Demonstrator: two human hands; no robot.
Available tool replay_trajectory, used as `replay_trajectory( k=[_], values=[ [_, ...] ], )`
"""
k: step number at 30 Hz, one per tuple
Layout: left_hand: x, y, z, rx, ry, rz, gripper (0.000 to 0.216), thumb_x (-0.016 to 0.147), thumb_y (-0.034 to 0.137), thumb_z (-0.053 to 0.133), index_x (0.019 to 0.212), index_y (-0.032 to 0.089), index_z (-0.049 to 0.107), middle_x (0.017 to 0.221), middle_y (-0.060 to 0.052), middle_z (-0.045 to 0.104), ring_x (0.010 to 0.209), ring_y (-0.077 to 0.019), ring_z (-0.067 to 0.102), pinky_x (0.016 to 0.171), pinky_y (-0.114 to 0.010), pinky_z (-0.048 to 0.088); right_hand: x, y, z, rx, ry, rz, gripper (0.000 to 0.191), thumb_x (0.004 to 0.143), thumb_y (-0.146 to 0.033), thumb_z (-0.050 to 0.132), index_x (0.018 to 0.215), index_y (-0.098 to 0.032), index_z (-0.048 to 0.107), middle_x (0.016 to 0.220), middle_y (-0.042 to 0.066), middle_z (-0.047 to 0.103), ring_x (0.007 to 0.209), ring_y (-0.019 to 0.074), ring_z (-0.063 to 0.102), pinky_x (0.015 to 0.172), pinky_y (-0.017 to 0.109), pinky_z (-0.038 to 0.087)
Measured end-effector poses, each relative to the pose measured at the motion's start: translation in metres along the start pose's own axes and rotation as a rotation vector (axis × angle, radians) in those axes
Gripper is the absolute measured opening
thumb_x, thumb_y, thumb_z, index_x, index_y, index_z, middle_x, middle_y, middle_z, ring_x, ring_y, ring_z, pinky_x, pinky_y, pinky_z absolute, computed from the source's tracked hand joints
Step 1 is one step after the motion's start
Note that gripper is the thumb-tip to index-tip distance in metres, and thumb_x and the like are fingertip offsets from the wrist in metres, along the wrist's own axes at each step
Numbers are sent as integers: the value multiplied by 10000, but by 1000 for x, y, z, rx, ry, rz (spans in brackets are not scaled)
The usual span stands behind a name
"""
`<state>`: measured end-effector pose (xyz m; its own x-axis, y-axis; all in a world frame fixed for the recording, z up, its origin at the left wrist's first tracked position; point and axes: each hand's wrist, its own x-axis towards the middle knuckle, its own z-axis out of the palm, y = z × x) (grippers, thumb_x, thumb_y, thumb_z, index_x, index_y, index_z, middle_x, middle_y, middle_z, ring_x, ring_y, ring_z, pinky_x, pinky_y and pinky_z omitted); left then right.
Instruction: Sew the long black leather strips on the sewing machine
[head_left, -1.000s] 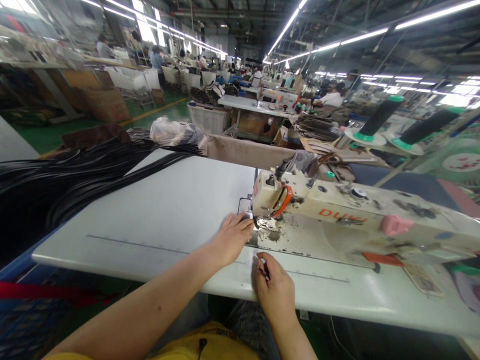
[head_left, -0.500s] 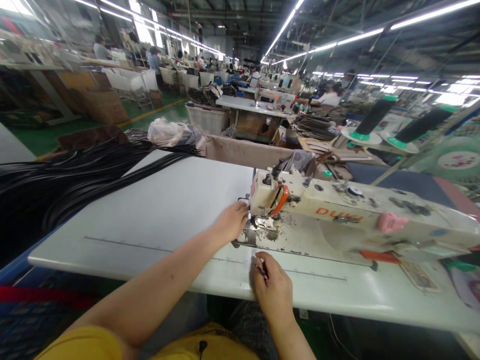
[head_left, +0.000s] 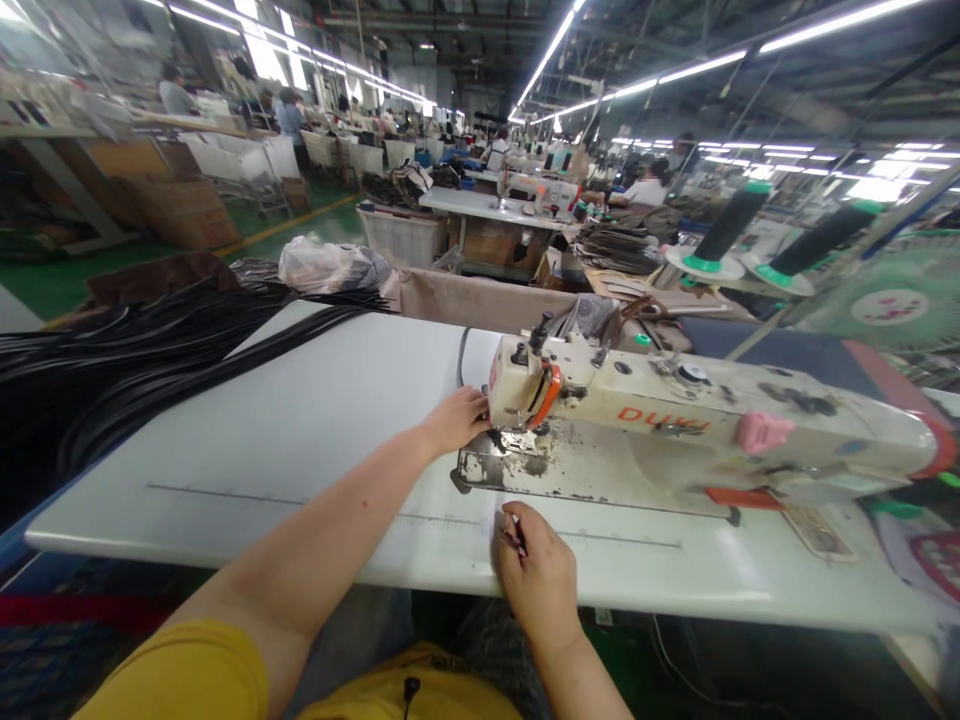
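My left hand (head_left: 457, 417) reaches to the left end of a cream sewing machine (head_left: 675, 420), its fingers curled against the machine head beside the needle area (head_left: 517, 440); what they touch is hidden. My right hand (head_left: 536, 575) rests on the white table (head_left: 300, 430) near its front edge, fingers closed round a small dark tool (head_left: 516, 533) that pokes out at the top. A thin dark cord (head_left: 461, 355) curves on the table behind the machine head.
A big heap of black straps (head_left: 112, 370) covers the table's left side. Beyond it lie a plastic bag (head_left: 322, 265) and a beige cloth bin (head_left: 480, 300). Thread cones (head_left: 724, 230) stand at the right. Other workstations and people fill the background.
My left hand has slid from the plate in front of the needle up to the left end of the machine head. My right hand has stayed in place with the tool.
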<state>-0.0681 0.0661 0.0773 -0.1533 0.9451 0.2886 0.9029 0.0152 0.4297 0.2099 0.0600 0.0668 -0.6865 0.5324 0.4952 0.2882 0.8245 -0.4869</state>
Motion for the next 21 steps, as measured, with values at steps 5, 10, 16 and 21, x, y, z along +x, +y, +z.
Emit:
replay_trajectory(
  k=[5, 10, 16, 21],
  values=[
    [-9, 4, -7, -8, -22, -23, 111, 891, 307, 722, 965, 266, 794, 1108, -26, 757, 1083, -223, 648, 1015, -371, 464, 3, -3, -4, -9, -23, -17, 246, 888, -114, 456, 1038, -215, 623, 842, 19, 682, 716, 176, 626, 677, 266, 428],
    [-21, 14, -5, -3, 9, -139, 96, 891, 309, 728, 937, 267, 801, 1043, -29, 765, 1019, -227, 673, 946, -383, 466, 2, -4, -4, -10, -55, 4, 230, 883, -103, 463, 1018, -218, 609, 838, 10, 665, 727, 175, 613, 696, 267, 416],
    [-22, 25, -7, -24, 36, -219, 54, 876, 269, 746, 901, 258, 793, 1036, -26, 764, 1034, -232, 672, 965, -389, 457, 2, -5, -4, -10, -30, -10, 231, 865, -93, 461, 994, -222, 603, 803, 3, 647, 699, 169, 597, 677, 260, 405],
    [-31, 36, -8, -63, 31, -248, 61, 886, 229, 728, 909, 247, 781, 1000, -11, 749, 996, -200, 679, 930, -333, 491, 3, -6, -5, -21, -20, -31, 243, 866, -101, 465, 1025, -216, 608, 828, 13, 668, 703, 175, 608, 672, 266, 414]
  ],
)
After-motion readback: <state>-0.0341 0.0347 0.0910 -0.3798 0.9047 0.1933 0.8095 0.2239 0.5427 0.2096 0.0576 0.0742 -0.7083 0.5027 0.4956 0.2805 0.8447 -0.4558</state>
